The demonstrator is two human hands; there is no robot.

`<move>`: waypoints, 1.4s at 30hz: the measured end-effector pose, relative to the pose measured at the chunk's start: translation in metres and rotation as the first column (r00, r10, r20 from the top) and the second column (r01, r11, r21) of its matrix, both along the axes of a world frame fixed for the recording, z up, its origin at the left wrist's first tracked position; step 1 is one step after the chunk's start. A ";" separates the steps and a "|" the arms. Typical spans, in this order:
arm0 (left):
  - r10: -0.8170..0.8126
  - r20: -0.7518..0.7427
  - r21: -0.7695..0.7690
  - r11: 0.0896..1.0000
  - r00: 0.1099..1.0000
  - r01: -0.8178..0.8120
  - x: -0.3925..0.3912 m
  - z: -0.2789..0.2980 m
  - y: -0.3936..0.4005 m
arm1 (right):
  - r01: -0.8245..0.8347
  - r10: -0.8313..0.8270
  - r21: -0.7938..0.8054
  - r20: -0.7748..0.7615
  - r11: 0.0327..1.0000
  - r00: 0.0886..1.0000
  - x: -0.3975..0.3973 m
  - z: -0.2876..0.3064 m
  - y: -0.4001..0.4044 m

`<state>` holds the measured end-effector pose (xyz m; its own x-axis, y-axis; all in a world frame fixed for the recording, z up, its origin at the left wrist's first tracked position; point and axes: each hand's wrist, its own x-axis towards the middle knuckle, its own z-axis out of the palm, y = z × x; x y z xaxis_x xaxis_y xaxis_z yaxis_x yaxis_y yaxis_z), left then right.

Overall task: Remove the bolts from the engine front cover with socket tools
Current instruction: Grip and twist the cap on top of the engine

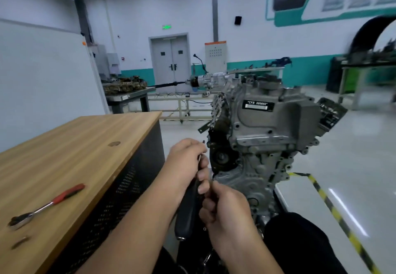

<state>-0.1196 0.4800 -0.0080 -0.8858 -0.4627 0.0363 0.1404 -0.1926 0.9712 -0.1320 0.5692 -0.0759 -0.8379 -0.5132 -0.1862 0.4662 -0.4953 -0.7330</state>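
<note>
A grey engine (267, 136) stands upright on a stand right of centre, its front cover (255, 179) facing me. My left hand (186, 162) grips the upper part of a black-handled socket tool (188, 211), whose handle hangs down below the hand. My right hand (227, 207) is curled just to the right of the handle, its fingertips close against the cover's left edge; what they pinch is hidden. The tool's head is hidden behind my left fingers.
A wooden workbench (81, 158) fills the left side. On it lie a red-handled ratchet (47, 205) and a small dark bit (20, 242). My dark-trousered knee (300, 241) sits below the engine. Yellow-black floor tape (334, 211) runs at the right.
</note>
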 end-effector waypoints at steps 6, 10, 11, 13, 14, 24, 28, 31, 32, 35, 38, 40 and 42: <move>-0.096 -0.077 -0.167 0.983 0.992 0.082 -0.060 0.002 0.051 | 0.163 -0.171 -0.064 -0.151 0.985 0.974 -0.082 0.037 0.056; -0.219 -0.171 -0.273 0.947 0.961 0.167 -0.085 0.018 0.056 | 0.316 -0.272 0.050 -0.393 0.947 0.878 -0.124 0.065 0.070; -0.247 -0.203 -0.278 0.942 0.948 0.186 -0.093 0.023 0.057 | 0.330 -0.285 0.043 -0.409 0.943 0.867 -0.132 0.071 0.072; -0.275 -0.253 -0.291 0.936 0.928 0.198 -0.110 0.031 0.059 | 0.293 -0.268 -0.001 -0.409 0.956 0.872 -0.145 0.086 0.075; -0.274 -0.272 -0.293 0.937 0.922 0.192 -0.119 0.033 0.060 | 0.243 -0.236 -0.035 -0.407 0.969 0.882 -0.149 0.092 0.076; -0.008 -0.371 -0.206 0.976 0.928 -0.074 -0.197 0.068 0.025 | 0.371 -0.487 -0.363 -0.314 0.855 0.815 -0.193 0.105 0.096; 0.116 -0.277 -0.620 0.737 0.954 -0.270 -0.215 0.096 0.007 | 0.414 -0.519 -0.336 -0.338 0.846 0.785 -0.199 0.108 0.092; 0.042 -0.265 -0.561 0.805 0.963 -0.190 -0.208 0.092 0.017 | 0.391 -0.469 -0.278 -0.322 0.877 0.823 -0.198 0.100 0.078; -0.011 -0.261 -0.481 0.868 0.965 -0.120 -0.202 0.086 0.022 | 0.368 -0.438 -0.259 -0.314 0.893 0.842 -0.197 0.098 0.073; -0.087 -0.208 -0.331 0.943 0.974 0.014 -0.187 0.058 0.038 | 0.280 -0.341 -0.230 -0.296 0.932 0.892 -0.194 0.092 0.059; -0.050 -0.187 -0.320 0.947 0.981 -0.013 -0.180 0.027 0.038 | 0.220 -0.266 -0.222 -0.206 0.950 0.942 -0.192 0.079 0.047; -0.011 -0.176 -0.327 0.944 0.984 -0.048 -0.177 0.015 0.033 | 0.230 -0.271 -0.234 -0.158 0.945 0.950 -0.189 0.072 0.041; 0.030 -0.189 -0.308 0.947 0.981 -0.088 -0.173 0.011 0.030 | 0.263 -0.307 -0.257 -0.152 0.930 0.940 -0.185 0.069 0.037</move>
